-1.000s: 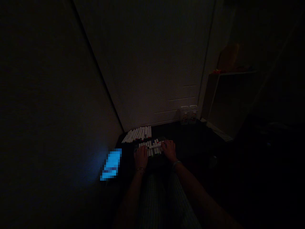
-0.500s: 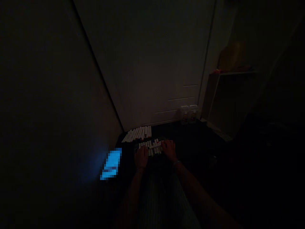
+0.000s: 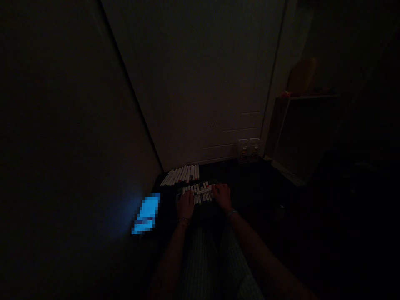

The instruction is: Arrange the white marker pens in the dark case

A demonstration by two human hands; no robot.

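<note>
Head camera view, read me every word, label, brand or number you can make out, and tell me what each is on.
No text can be read.
Nearer white sticks: any print too small and dark.
Farther white sticks: likewise too small and dark.
Two clear containers: print too small and blurred.
Pixelated blue patch: nothing legible.

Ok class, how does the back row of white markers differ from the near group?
The back row lies untouched; the near group lies between left hand and right hand. The back row fans out; the near group has one marker lying crosswise. Both look mostly white.
</note>
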